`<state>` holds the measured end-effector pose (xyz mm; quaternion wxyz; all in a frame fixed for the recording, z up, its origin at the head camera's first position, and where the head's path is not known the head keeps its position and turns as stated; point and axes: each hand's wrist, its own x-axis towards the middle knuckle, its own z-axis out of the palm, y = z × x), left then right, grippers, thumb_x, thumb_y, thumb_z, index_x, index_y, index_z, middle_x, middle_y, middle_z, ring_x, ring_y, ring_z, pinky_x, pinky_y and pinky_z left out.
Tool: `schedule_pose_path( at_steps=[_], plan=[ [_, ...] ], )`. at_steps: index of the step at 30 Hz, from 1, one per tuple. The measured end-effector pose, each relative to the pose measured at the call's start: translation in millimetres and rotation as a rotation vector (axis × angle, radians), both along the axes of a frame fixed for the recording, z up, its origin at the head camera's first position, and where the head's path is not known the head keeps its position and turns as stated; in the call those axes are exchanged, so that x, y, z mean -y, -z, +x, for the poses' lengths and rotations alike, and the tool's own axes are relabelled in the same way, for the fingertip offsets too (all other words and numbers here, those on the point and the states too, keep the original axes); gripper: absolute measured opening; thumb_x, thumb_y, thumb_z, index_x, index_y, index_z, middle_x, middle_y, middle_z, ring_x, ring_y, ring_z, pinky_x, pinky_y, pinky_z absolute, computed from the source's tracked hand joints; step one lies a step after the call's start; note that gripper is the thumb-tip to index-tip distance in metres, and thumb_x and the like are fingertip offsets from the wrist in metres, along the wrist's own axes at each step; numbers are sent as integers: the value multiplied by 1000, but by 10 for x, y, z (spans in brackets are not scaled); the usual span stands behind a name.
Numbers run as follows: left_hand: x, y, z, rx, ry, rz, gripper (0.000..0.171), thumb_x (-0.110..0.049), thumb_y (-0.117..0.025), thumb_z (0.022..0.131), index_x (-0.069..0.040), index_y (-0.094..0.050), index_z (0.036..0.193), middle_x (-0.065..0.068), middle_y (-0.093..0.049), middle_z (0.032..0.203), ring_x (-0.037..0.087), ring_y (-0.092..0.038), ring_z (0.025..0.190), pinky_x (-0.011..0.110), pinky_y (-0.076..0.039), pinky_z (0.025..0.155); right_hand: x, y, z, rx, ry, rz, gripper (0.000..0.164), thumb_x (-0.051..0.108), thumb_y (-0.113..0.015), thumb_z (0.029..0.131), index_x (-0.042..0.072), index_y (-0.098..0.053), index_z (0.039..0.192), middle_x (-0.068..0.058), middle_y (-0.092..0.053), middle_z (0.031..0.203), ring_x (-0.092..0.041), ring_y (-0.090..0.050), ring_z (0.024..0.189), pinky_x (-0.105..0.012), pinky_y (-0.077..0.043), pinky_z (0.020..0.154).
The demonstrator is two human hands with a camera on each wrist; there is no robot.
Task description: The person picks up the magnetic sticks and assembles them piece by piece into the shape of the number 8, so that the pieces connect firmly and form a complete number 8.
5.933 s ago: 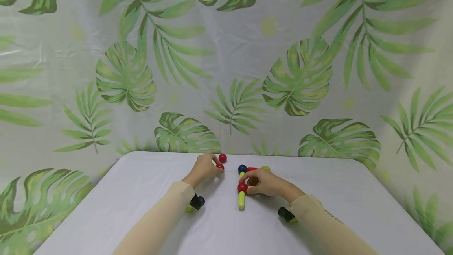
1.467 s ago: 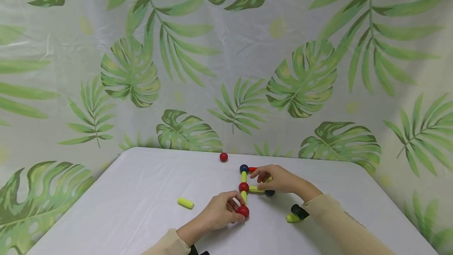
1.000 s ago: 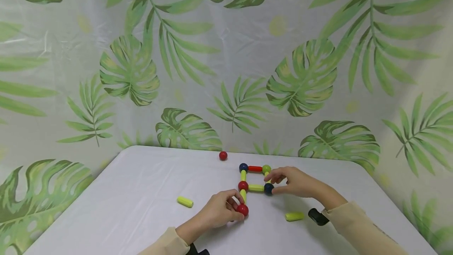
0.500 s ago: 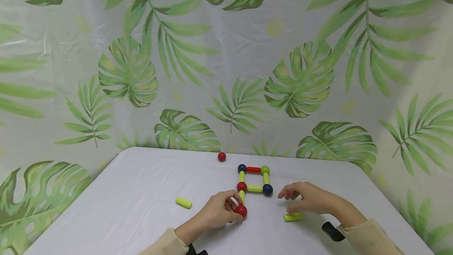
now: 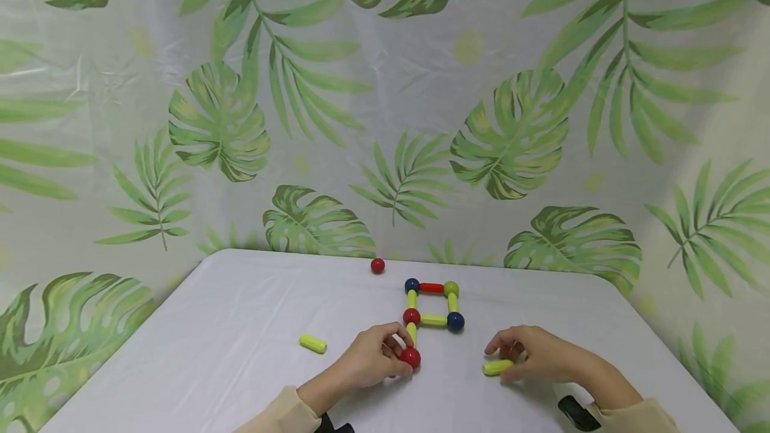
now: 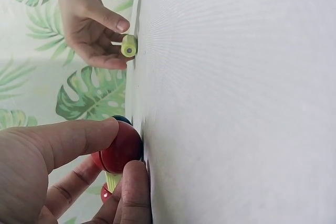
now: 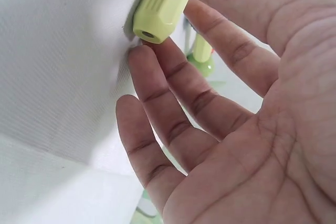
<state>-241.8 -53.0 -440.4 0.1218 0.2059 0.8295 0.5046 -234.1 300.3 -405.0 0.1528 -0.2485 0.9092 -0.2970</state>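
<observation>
My left hand (image 5: 374, 354) pinches a glossy red ball (image 5: 411, 357) between thumb and fingers. In the left wrist view the thumb lies across one side of the red ball (image 6: 123, 148). That ball sits at the near end of a flat figure of balls and yellow-green magnetic rods (image 5: 434, 320), with a square loop beyond it. To the right, my right hand (image 5: 535, 356) is around a loose yellow-green rod (image 5: 496, 367) on the table. Its thumb is by the rod's near side and its fingers curve loosely behind. In the right wrist view, the rod (image 7: 157, 11) shows a hole in its end.
A loose yellow-green rod (image 5: 313, 344) lies left of my left hand. Near the table's far edge is a single red ball (image 5: 377, 266). The white table (image 5: 240, 326) ends against a leaf-patterned curtain (image 5: 385, 99).
Earlier my left hand brought the red ball from the far side to the figure's near end, where it stays. My right hand has left the dark blue ball and moved right and nearer, to the loose rod.
</observation>
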Motion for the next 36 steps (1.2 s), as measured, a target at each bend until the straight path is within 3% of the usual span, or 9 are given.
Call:
schedule_pose_path(
  at_steps=[10, 18, 36],
  plan=[
    [-1, -13, 14, 15, 4, 15, 31, -3, -87, 86, -16, -70, 109, 4, -68, 94, 18, -61, 82, 27, -50, 62, -43, 9, 34, 69, 23, -51, 26, 11, -86, 90, 8, -75, 114, -4, -71, 99, -7, -61, 85, -23, -52, 74],
    [4, -10, 10, 10, 1, 15, 31, -3, -87, 86, -16, -70, 109, 4, -68, 94, 18, -61, 81, 27, -50, 63, -66, 41, 37, 24, -14, -68, 15, 11, -82, 93, 10, -75, 106, 2, -71, 94, -3, -60, 80, -22, -51, 71],
    [13, -18, 14, -6, 8, 16, 32, -3, -88, 86, -16, -70, 110, 4, -68, 95, 18, -61, 83, 26, -50, 62, 73, 87, -40, -15, -32, -61, 15, 19, -81, 97, 13, -74, 108, 5, -70, 94, -1, -58, 82, -22, -51, 72]
  ],
)
